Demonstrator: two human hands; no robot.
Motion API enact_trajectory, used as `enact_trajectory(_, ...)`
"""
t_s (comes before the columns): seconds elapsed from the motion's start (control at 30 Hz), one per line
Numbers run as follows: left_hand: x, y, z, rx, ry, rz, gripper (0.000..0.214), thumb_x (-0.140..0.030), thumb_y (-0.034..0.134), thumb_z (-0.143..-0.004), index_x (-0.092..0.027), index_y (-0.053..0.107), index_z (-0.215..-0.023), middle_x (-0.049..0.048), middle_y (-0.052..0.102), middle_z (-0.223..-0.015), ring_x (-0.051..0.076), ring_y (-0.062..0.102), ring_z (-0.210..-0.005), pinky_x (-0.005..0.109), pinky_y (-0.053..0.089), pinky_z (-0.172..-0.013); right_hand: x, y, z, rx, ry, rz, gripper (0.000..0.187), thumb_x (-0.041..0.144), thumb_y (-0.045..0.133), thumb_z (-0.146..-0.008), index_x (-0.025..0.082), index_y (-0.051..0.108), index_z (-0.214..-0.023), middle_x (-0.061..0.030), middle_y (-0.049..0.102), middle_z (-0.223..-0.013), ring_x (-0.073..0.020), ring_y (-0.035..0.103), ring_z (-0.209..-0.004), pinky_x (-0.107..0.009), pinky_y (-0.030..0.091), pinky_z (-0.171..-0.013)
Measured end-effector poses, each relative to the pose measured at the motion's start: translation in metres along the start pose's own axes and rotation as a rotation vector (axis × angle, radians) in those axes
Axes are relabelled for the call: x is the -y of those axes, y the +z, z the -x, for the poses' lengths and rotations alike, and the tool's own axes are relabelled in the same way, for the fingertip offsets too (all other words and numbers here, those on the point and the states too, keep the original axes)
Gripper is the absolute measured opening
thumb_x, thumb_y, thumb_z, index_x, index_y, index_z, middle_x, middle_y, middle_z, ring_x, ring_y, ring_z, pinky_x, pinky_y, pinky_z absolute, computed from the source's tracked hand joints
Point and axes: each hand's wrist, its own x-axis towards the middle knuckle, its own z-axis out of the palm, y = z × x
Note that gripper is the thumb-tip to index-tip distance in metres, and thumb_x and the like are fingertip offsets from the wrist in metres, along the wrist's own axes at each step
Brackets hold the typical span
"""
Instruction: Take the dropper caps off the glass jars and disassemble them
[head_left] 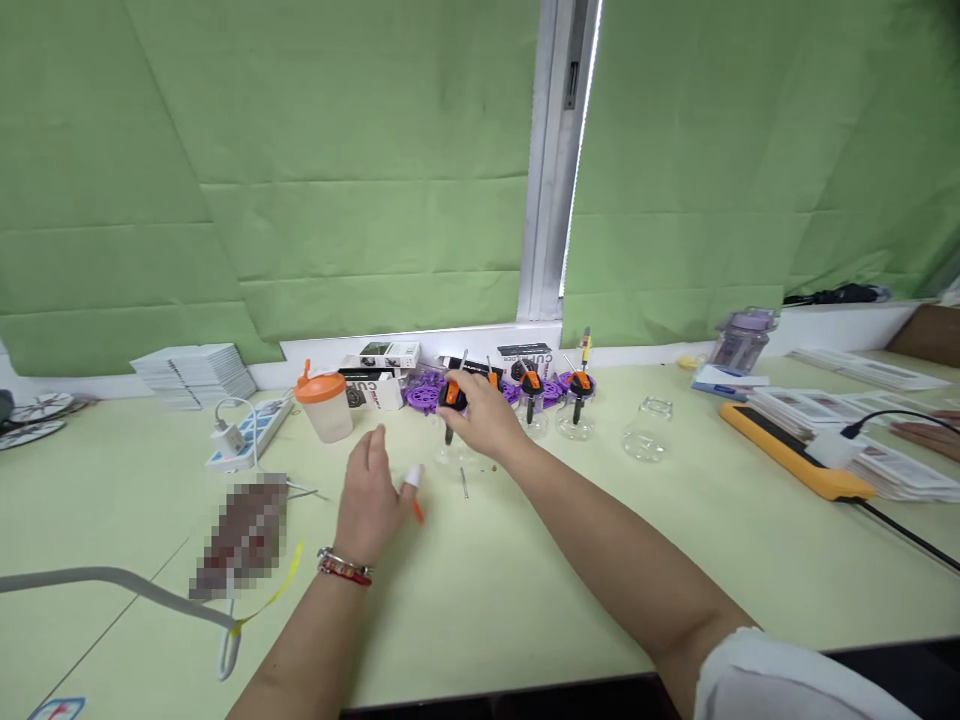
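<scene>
My right hand (484, 412) reaches forward over the pale green table (525, 600) and grips an orange and black pump top (452, 395) that sits on a small clear glass bottle (450, 450). My left hand (371, 495) hovers nearer to me, fingers partly spread, with a white wrap on one fingertip and a thin orange piece (418, 510) at that finger. A beaded bracelet is on the left wrist. Two more clear bottles with orange and black tops (531, 405) (577, 405) stand to the right of my right hand. A small metal pin (464, 483) lies on the table.
An upturned clear glass (649, 428) stands further right. An orange-lidded cup (324, 405), a power strip (251, 432), small boxes (386, 355) and purple parts (424, 392) line the wall. A yellow tool (795, 450) and card stacks (892, 465) lie right, by another person's hand (930, 432).
</scene>
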Motion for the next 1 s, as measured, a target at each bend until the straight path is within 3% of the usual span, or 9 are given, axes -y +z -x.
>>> enact_trajectory(0.07,-0.025,0.0,0.007,0.032,0.073,0.292,0.085,-0.026,0.065,-0.071,-0.012,0.024,-0.144,0.0221,0.039,-0.14,0.035,0.039,-0.128,0.048,0.034,-0.103,0.018,-0.01,0.03,0.02,-0.031,-0.063,0.043,0.034,0.061,-0.082,0.022,0.053,-0.123,-0.0086,0.057,-0.108,-0.0214,0.055,-0.096,-0.034,0.042,-0.083)
enact_trajectory(0.23,-0.059,-0.005,0.02,0.253,-0.109,0.892,0.078,-0.016,0.07,-0.067,-0.024,0.038,-0.138,0.0086,0.062,-0.109,0.025,0.062,-0.096,0.036,0.048,-0.083,0.028,-0.017,0.09,0.12,-0.03,-0.386,0.04,0.031,0.061,-0.081,0.024,0.055,-0.12,-0.0045,0.06,-0.095,-0.0145,0.054,-0.073,-0.029,0.044,-0.067)
enact_trajectory(0.3,-0.059,-0.006,0.022,0.359,-0.161,1.09,0.072,-0.014,0.072,-0.065,-0.024,0.045,-0.13,0.0056,0.064,-0.098,0.022,0.063,-0.085,0.034,0.049,-0.077,0.008,-0.017,0.096,0.096,0.116,-0.602,0.038,0.039,0.052,-0.087,0.022,0.052,-0.122,-0.004,0.062,-0.093,-0.0102,0.051,-0.059,-0.025,0.041,-0.056)
enact_trajectory(0.4,-0.052,-0.001,0.024,0.506,-0.227,1.415,0.06,-0.018,0.072,-0.069,-0.023,0.045,-0.123,0.0045,0.064,-0.087,0.019,0.063,-0.072,0.035,0.05,-0.07,-0.031,-0.014,0.09,-0.066,0.44,-0.607,0.041,0.053,0.047,-0.088,0.015,0.061,-0.081,-0.003,0.059,-0.068,-0.0086,0.045,-0.05,-0.022,0.033,-0.048)
enact_trajectory(0.47,-0.048,0.005,0.027,0.567,-0.266,1.564,0.052,-0.021,0.069,-0.072,-0.022,0.046,-0.119,0.0049,0.064,-0.085,0.02,0.064,-0.068,0.036,0.049,-0.068,-0.05,-0.01,0.085,0.102,0.678,-0.708,0.052,0.061,0.044,-0.086,0.015,0.056,-0.064,-0.0002,0.05,-0.048,-0.0075,0.036,-0.04,-0.022,0.024,-0.041)
enact_trajectory(0.57,-0.044,0.016,0.03,0.645,-0.339,1.667,0.044,-0.02,0.066,-0.072,-0.022,0.049,-0.113,0.0053,0.064,-0.083,0.021,0.065,-0.066,0.035,0.049,-0.065,-0.063,-0.003,0.086,0.242,0.826,-0.943,0.047,0.057,0.049,-0.085,0.018,0.049,-0.058,0.006,0.038,-0.037,-0.0054,0.024,-0.033,-0.022,0.014,-0.038)
enact_trajectory(0.73,-0.041,0.031,0.033,0.717,-0.489,1.794,0.04,-0.022,0.063,-0.069,-0.02,0.053,-0.108,0.0054,0.065,-0.079,0.023,0.066,-0.062,0.036,0.052,-0.058,-0.068,0.005,0.097,0.23,0.92,-1.123,0.033,0.038,0.055,-0.083,0.018,0.045,-0.059,0.0075,0.038,-0.037,-0.0044,0.025,-0.033,-0.02,0.016,-0.039)
enact_trajectory(0.93,-0.042,0.03,0.033,0.721,-0.676,1.799,0.037,-0.022,0.061,-0.067,-0.019,0.057,-0.104,0.0055,0.066,-0.076,0.023,0.066,-0.061,0.035,0.053,-0.057,-0.069,0.011,0.1,0.165,0.84,-1.169,0.011,0.015,0.065,-0.064,0.014,0.055,-0.069,0.0071,0.045,-0.044,-0.004,0.034,-0.039,-0.019,0.023,-0.044)
enact_trajectory(1.0,-0.043,0.029,0.033,0.721,-0.685,1.796,0.038,-0.022,0.061,-0.067,-0.019,0.057,-0.104,0.0058,0.066,-0.076,0.023,0.066,-0.061,0.036,0.053,-0.056,-0.067,0.01,0.099,0.191,0.838,-1.191,0.006,0.016,0.061,-0.066,0.014,0.057,-0.07,0.0052,0.048,-0.045,-0.0053,0.035,-0.039,-0.02,0.025,-0.043)
